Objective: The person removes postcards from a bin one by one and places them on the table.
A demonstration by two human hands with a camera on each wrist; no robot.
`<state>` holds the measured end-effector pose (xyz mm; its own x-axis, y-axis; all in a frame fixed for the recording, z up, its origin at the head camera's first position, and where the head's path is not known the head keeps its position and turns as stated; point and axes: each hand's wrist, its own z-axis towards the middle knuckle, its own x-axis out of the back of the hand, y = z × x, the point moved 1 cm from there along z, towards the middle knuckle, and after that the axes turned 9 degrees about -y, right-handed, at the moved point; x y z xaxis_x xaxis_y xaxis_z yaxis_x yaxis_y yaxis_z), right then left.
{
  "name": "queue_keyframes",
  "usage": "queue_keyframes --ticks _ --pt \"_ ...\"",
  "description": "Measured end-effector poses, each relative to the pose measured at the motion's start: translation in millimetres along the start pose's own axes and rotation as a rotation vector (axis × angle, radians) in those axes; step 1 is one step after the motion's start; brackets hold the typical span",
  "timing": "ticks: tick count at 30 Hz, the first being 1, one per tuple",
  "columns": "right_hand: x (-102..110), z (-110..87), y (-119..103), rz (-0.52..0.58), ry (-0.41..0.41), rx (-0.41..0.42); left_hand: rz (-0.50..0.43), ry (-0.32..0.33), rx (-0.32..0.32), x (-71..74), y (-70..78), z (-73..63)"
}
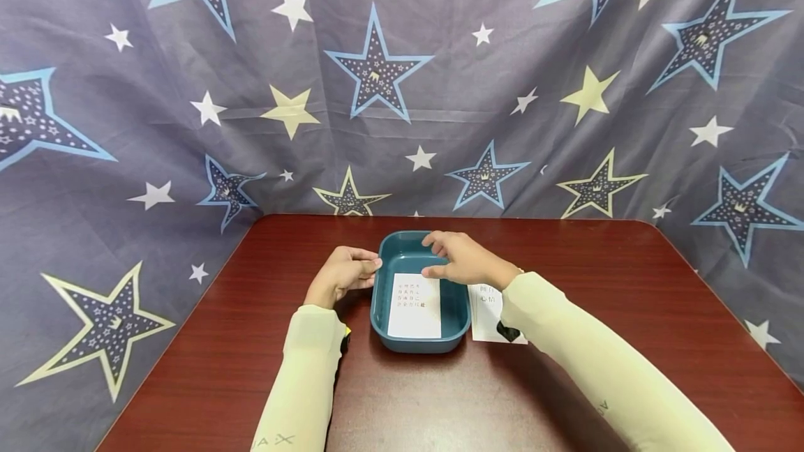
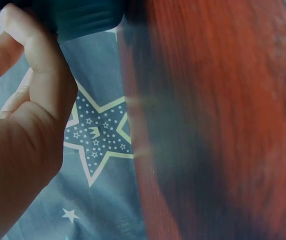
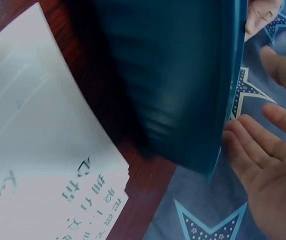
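Observation:
A teal rectangular dish [image 1: 419,345] stands on the table, with a white card [image 1: 414,319] printed with rows of characters lying inside it. At the dish's left rim, my left hand [image 1: 345,274] pinches the edge between thumb and fingers. In the left wrist view its thumb [image 2: 20,27] overlaps the dish's outer wall [image 2: 90,17]. My right hand [image 1: 461,259] hovers over the far right part of the dish, its fingers apart and holding nothing. Beneath the right forearm, beside the dish, lie white printed cards [image 3: 38,130], partly hidden in the head view.
The dark red wooden table [image 1: 251,354] carries the dish and cards. A grey curtain with stars [image 1: 377,152] hangs behind the table's far edge and along both sides. A black wrist device [image 1: 507,331] hangs under the right sleeve, over the cards.

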<state>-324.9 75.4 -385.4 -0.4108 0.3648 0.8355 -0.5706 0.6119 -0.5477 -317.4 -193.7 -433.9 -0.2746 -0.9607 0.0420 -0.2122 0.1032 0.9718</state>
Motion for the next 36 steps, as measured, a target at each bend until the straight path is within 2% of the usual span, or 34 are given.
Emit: queue_keyframes --ticks 4,13,17,23,36 --pt "-7.2 8.9 -2.8 -0.062 -0.092 -0.021 -0.003 0.003 0.001 0.0 -0.8 -0.2" --pt "-26.7 16.8 -2.2 -0.241 -0.274 -0.149 -0.008 0.022 0.005 -1.1 -1.8 0.4" --pt "-31.9 17.5 -2.9 -0.349 -0.312 -0.203 -0.002 0.022 0.004 -1.3 -0.8 1.2" --pt "-37.8 20.1 -4.7 -0.492 -0.367 -0.203 0.008 0.032 0.008 -0.4 0.8 0.4" --pt "-37.7 20.2 -6.0 -0.48 -0.376 -0.219 -0.004 0.027 0.005 -0.1 0.8 -0.3"
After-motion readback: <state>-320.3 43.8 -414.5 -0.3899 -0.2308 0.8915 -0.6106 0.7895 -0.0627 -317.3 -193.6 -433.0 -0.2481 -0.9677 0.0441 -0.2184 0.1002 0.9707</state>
